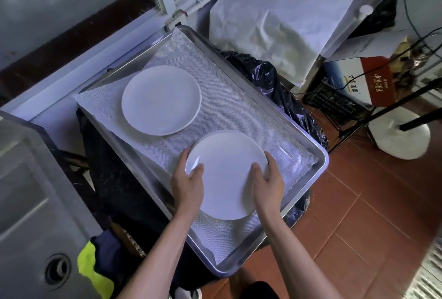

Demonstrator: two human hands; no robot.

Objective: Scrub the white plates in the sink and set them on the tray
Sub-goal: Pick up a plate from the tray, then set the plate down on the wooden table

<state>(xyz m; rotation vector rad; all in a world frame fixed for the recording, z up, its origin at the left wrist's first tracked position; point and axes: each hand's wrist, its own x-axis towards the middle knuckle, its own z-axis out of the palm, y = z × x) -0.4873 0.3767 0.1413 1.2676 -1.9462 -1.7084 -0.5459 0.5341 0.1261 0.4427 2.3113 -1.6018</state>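
Holding plate point(226, 174) – tray point(321, 167), 2 hands.

Red tiled floor point(373, 203), white fan base point(399, 136), cardboard box point(358, 81), crumpled white sheet point(287, 16)

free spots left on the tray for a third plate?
Bare liner on the tray right of the far plate, by the far rim; a smaller patch at the near corner. Crowded mid-tray, where left hand and right hand grip the near plate.

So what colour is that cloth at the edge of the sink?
The cloth is bright yellow-green with a dark navy part, seen in the head view.
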